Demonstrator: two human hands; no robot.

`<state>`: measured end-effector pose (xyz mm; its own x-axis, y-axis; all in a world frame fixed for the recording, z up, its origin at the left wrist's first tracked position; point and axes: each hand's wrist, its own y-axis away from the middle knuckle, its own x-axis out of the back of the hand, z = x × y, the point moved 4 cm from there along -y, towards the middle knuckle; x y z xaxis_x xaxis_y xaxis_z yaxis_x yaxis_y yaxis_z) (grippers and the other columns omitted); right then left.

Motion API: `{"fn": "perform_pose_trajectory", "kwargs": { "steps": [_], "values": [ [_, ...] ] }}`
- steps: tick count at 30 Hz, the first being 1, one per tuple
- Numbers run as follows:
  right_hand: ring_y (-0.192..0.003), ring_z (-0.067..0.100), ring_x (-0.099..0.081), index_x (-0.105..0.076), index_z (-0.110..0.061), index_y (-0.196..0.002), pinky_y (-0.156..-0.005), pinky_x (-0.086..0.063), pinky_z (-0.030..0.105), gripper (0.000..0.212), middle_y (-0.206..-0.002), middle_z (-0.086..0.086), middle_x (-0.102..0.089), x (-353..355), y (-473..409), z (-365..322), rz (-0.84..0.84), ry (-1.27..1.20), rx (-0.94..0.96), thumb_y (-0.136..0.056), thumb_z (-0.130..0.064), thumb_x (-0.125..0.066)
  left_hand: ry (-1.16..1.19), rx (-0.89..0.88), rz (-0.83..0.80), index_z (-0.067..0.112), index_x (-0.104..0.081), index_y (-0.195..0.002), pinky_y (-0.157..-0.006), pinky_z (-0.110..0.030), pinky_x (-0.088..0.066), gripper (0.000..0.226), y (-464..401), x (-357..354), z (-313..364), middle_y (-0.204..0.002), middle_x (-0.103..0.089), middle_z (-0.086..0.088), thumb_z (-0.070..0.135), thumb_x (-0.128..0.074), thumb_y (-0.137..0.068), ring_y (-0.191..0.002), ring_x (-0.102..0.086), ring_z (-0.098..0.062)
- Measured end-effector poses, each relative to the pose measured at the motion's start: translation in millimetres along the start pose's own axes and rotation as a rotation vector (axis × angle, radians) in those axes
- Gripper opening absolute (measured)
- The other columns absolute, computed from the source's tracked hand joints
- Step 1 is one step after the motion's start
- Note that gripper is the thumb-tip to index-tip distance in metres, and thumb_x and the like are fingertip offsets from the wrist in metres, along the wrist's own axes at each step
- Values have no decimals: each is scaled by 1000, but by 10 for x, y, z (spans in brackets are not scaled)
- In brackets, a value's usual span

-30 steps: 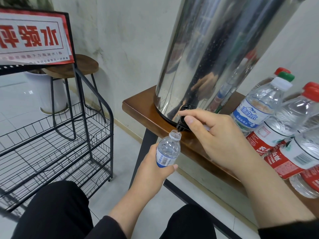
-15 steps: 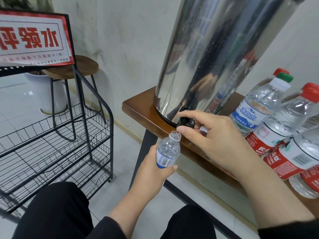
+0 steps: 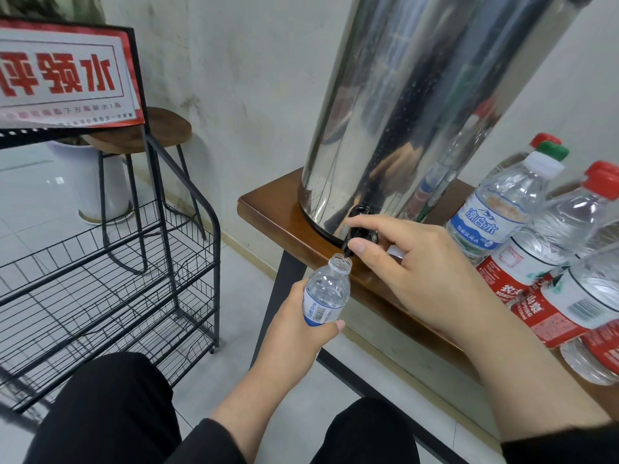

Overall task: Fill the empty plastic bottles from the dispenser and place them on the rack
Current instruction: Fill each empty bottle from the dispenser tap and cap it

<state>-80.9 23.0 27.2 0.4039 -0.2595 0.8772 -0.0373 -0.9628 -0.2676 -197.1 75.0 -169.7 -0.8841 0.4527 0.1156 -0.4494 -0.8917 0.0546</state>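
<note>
Small uncapped bottle (image 3: 326,291): held upright in the left hand (image 3: 294,333), fingers wrapped round its lower, labelled half, so the base is hidden. Open mouth sits directly under the black tap (image 3: 358,234) of the steel dispenser (image 3: 418,105). Water level inside the bottle hard to make out; no stream discernible.

Right hand (image 3: 422,272): thumb and forefinger pinched on the tap, thumb tip just above and right of the bottle mouth. The hand covers most of the tap.

Dispenser stands on the near-left corner of the wooden table (image 3: 268,209); its top is cut off by the frame. Capped bottles (image 3: 536,236) crowd the table at right, several lying tilted, some cut off at the edge; contents unclear.

Black wire rack (image 3: 110,269) on the floor at left, with a red-and-white sign (image 3: 63,75) on top. A wooden stool (image 3: 157,128) stands behind it.
</note>
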Motion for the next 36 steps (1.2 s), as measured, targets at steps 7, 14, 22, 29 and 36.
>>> {"fn": "perform_pose_trajectory", "kwargs": {
  "steps": [7,14,22,29,36],
  "values": [
    [-116,-2,-56,-69,-33,-128,-92,-38,1,56,-123,-14,-71,-16,-15,20,34,-23,32,-92,-61,-35,-11,5,-2,45,-43,-137,-89,-18,-53,68,-8,0,3,-123,-64,17,32,-84,-83,-113,-64,-10],
    [-118,-3,-59,-67,-37,-131,-98,-48,19,52,-124,-19,-69,-6,-17,37,46,-6,30,-98,-56,-31,3,3,-6,44,-44,-136,-85,-16,-52,67,-5,3,16,-122,-64,17,31,-83,-84,-113,-64,-9],
    [-115,-3,-60,-66,-39,-131,-95,-48,19,54,-121,-19,-70,0,-24,33,44,-6,27,-97,-59,-29,20,-2,0,43,-45,-136,-85,-14,-52,67,-10,5,11,-122,-64,16,29,-84,-83,-113,-64,-9],
    [-103,-5,-60,-65,-43,-129,-79,-42,3,55,-102,-25,-68,8,-18,23,16,-14,18,-89,-67,-36,18,-3,2,42,-45,-137,-92,-21,-54,68,-21,4,9,-123,-64,15,28,-84,-83,-114,-64,-11],
    [-79,9,-60,-63,-43,-130,-74,-45,18,49,-68,-8,-55,-4,-27,34,-18,24,27,-86,-63,-57,15,-4,5,43,-45,-137,-94,-24,-56,68,-18,5,11,-122,-64,16,30,-84,-83,-114,-64,-11]
  ]
}}
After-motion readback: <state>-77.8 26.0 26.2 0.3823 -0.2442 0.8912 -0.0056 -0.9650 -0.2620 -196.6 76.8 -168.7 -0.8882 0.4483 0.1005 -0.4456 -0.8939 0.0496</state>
